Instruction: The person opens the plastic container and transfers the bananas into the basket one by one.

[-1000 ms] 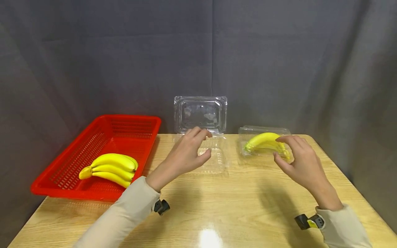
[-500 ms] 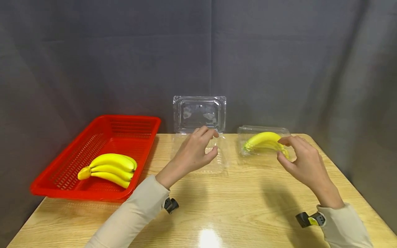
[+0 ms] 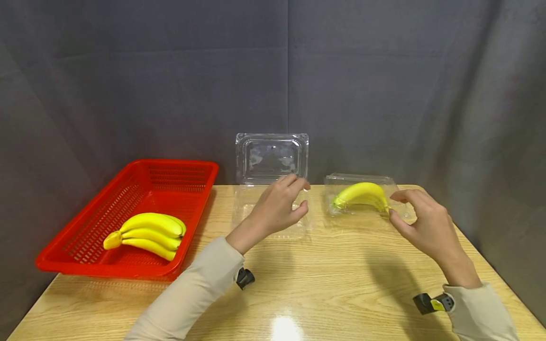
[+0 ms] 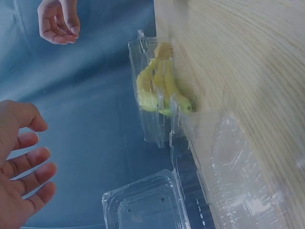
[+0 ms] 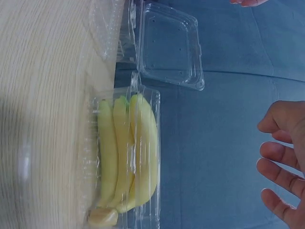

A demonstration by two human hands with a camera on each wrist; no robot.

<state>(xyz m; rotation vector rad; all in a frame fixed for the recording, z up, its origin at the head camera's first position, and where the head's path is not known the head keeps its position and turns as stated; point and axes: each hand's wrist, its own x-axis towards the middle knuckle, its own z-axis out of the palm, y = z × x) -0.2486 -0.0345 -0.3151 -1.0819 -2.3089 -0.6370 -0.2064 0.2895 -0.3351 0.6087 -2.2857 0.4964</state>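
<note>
My left hand (image 3: 279,203) hovers over the base of a clear plastic clamshell (image 3: 271,158) whose lid stands upright at the table's back. Its fingers are loosely bent and hold nothing. To the right, my right hand (image 3: 424,222) hangs in the air, thumb and fingers apart, beside a second clamshell (image 5: 155,100). That one is closed over a bunch of bananas (image 5: 126,152), which shows through the clear plastic. Another bunch of bananas (image 3: 149,232) lies in the red basket (image 3: 204,208) on the left.
A wooden table (image 3: 324,279) carries everything, with a grey curtain (image 3: 362,85) close behind it. The basket's rim stands up left of my left forearm. Small black cameras (image 3: 245,278) sit on both wrists.
My left hand has moved right across the open clamshell. My right hand has drifted slightly right, away from the bananas in the closed clamshell. The containers stay in place.
</note>
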